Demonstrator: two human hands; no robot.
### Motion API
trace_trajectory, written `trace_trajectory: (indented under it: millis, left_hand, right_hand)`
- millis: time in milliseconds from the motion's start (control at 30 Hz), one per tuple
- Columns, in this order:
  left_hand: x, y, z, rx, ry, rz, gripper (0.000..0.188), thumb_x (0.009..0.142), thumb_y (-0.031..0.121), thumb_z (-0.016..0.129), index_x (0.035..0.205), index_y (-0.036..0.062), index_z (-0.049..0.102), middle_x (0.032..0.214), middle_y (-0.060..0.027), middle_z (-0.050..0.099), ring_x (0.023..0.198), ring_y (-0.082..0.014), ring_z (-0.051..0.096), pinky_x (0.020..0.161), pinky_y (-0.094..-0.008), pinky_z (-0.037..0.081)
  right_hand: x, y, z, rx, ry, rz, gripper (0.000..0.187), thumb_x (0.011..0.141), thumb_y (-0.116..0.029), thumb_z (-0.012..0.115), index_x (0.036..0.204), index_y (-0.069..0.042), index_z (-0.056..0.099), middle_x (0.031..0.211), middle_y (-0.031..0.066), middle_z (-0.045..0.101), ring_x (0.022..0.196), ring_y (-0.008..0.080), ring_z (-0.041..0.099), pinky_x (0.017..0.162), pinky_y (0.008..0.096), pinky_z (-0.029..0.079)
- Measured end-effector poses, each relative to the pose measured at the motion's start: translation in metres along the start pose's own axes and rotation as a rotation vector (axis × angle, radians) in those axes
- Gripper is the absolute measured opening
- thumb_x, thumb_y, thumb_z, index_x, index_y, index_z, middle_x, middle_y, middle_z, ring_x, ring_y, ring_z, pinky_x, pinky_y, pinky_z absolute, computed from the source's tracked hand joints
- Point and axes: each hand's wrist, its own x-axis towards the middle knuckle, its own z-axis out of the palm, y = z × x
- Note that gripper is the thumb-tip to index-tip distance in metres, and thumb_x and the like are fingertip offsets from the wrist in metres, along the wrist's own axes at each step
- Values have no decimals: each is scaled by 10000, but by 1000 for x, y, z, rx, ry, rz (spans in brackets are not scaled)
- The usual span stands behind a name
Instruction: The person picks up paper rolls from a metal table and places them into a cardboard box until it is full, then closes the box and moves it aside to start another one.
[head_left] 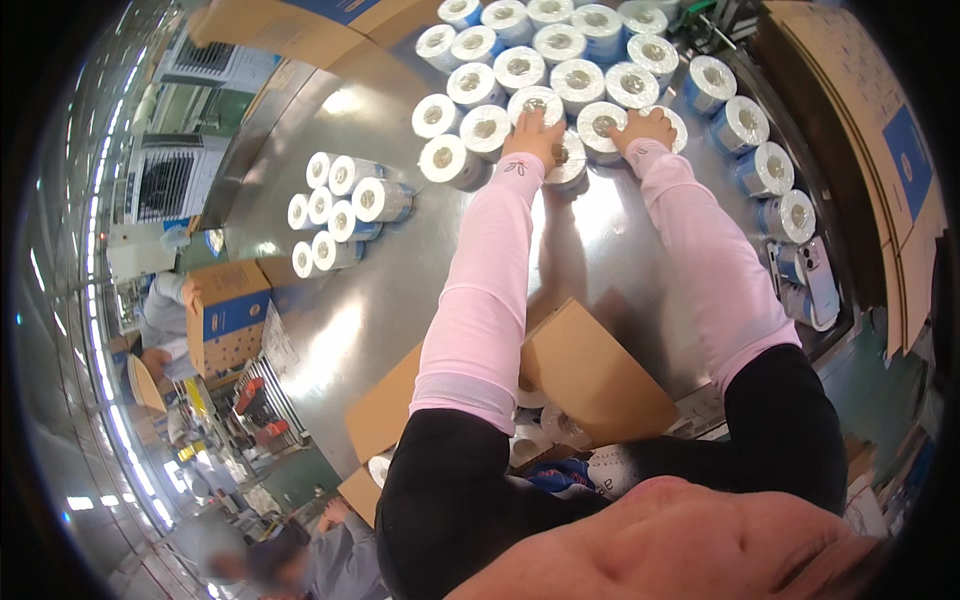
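Evidently the white cylindrical rolls in glossy blue-and-white wrap (520,66) are stood on end so that they stay put on the shiny grey metal table (420,270); their packing, nearly side against side beyond the arms, probably steadies them too. The bare left hand (536,140), below a pale pink sleeve, lies with its fingers over the top of one roll near the front of the group. The bare right hand (648,128), similarly sleeved, cups the top of another at the group's near right. Both hands touch rolls from above, perhaps to control them by the rim, but I cannot tell whether either is clamped on one or merely resting.

Each roll's long axis runs upright, its round end and core hole facing up (the outward lean is probably the fisheye lens). A smaller cluster of matching rolls (343,220) stands well apart to the left, and a curved row of them (740,122) lines the right side. Nearest the body, a brown cardboard carton with raised flaps (590,375) holds more rolls, partly hidden.
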Motion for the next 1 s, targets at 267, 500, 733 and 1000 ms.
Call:
trace_trajectory:
  millis: [267, 500, 733, 1000]
  left_hand:
    - [3, 21, 13, 185, 88, -72, 289, 746, 215, 680, 1029, 156, 675, 1127, -168, 554, 1106, -342, 510, 897, -398, 465]
    - [-84, -15, -32, -246, 132, -121, 423, 621, 323, 745, 977, 100, 694, 996, -164, 636, 989, -325, 587, 873, -383, 478]
    - [-287, -70, -121, -1603, 529, 6, 403, 750, 144, 703, 1124, 42, 590, 1062, -60, 622, 969, -149, 578, 830, -291, 463]
    - [-520, 17, -152, -737, 163, -135, 372, 621, 218, 756, 947, 73, 648, 953, -140, 599, 914, -295, 574, 821, -387, 481]
  right_hand:
    - [-12, -3, -15, 56, -59, 107, 566, 805, -543, 597, 1227, -167, 599, 1309, 175, 469, 1255, 381, 397, 1029, 508, 277]
    - [-91, 47, 17, -25, 80, -346, 444, 691, -345, 661, 1057, -95, 679, 1089, 225, 562, 1093, 374, 507, 950, 455, 395]
    - [-71, 100, -17, 1209, -389, -503, 417, 837, -228, 614, 1206, -41, 567, 1180, 145, 595, 1034, 245, 596, 876, 350, 503]
    - [-241, 12, -163, 861, -850, -1517, 499, 781, -205, 703, 1214, -24, 535, 1194, 121, 546, 1069, 251, 552, 907, 368, 474]
